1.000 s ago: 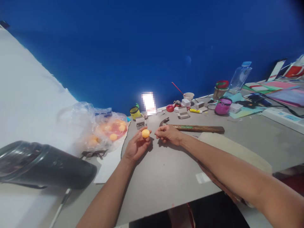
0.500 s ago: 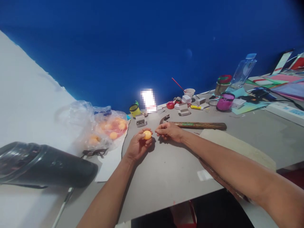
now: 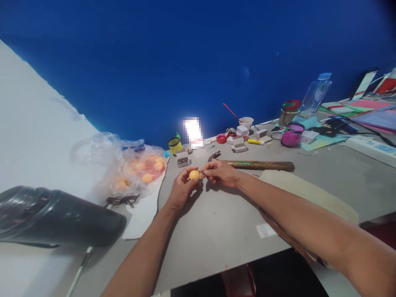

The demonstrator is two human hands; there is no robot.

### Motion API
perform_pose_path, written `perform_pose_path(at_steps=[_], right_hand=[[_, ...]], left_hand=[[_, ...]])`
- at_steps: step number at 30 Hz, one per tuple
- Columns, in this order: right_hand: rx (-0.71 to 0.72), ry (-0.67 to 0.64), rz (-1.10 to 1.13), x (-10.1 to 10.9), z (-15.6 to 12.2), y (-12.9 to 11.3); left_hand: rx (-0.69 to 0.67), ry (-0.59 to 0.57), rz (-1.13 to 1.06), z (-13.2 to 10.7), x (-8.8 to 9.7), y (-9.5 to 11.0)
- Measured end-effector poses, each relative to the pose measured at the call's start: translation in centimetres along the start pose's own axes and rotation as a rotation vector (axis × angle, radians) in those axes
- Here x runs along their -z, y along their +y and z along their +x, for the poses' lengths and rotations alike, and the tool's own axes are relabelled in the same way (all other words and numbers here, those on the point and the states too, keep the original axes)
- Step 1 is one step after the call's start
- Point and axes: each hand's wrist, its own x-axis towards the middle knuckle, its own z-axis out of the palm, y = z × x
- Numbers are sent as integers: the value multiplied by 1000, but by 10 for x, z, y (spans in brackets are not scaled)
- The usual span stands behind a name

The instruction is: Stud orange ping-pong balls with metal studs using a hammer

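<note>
An orange ping-pong ball [image 3: 194, 175] is held between the fingers and thumb of my left hand [image 3: 182, 190], just above the grey table. My right hand [image 3: 220, 173] is closed in a pinch beside the ball's right side. What sits between its fingertips is too small to make out. Behind my right hand lies a claw hammer [image 3: 262, 165], its wooden handle pointing right. A small open box of dark metal bits [image 3: 183, 160] stands beyond my left hand.
Clear plastic bags with more orange balls [image 3: 147, 177] lie at the left, near glasses [image 3: 123, 200] and a large black cylinder [image 3: 62, 216]. Small boxes [image 3: 239, 145], a paper cup [image 3: 246, 122], a magenta container [image 3: 292, 134], a bottle [image 3: 315, 97] and a power strip [image 3: 371, 147] line the back and right.
My left hand has turned the ball and shifted it slightly right. My right fingertips are now right up against the ball's side, where before there was a gap.
</note>
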Motion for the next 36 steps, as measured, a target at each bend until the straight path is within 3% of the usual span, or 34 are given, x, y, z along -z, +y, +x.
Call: perform_pose_path(at_steps=[11,21,29,36], right_hand=[[-84,38,-55,3,3,5],[-242,65,-76,3,2,-2],[-223,16,-94,8,3,-1],[-168,73,-229,5,2,2]], left_hand=[[-50,-75,159,2,7,-12],[7,-107,165,-4,0,-5],[-5,-126,155,-5,-2,-4],[-40,-132,214,-1,3,-9]])
